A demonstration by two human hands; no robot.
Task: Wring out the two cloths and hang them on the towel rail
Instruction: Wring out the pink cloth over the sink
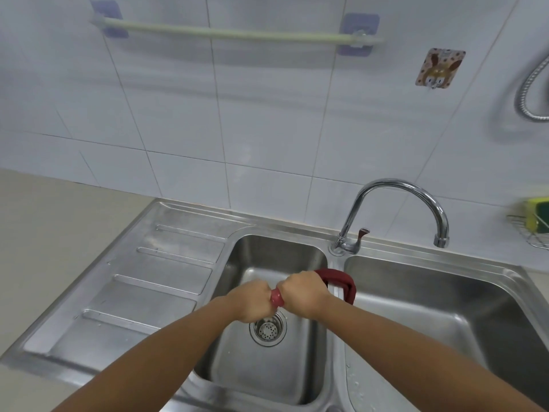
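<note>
We take the sink's left basin (267,257) as our landmark. Above its drain strainer (268,329), both of our hands meet on one red cloth (277,298).

Left hand (252,301): fist curled tight round the cloth's left end, just over the strainer, knuckles up.

Right hand (303,294): fist curled round the same cloth, right beside the left hand, nearly touching it. Only a short, twisted band of red shows between the two fists.

The cloth's free end loops out past the right hand, arching over the divider on the basin's right side and hanging down toward the right basin (430,307). We see just this one cloth; we cannot tell where the second is.

Towel rail (237,34): pale green, fixed on the tiled wall high above the basin, on two bluish adhesive mounts. Nothing hangs on it.

Tap (395,203): chrome, at the basin's back right corner, spout turned over the right basin. We see no running water.

Draining board (133,278): left of the basin, ribbed steel.

Far right of the basin: a cartoon wall hook (439,68), a metal hose (531,87), and a yellow-green sponge (534,217) in a wire rack.
</note>
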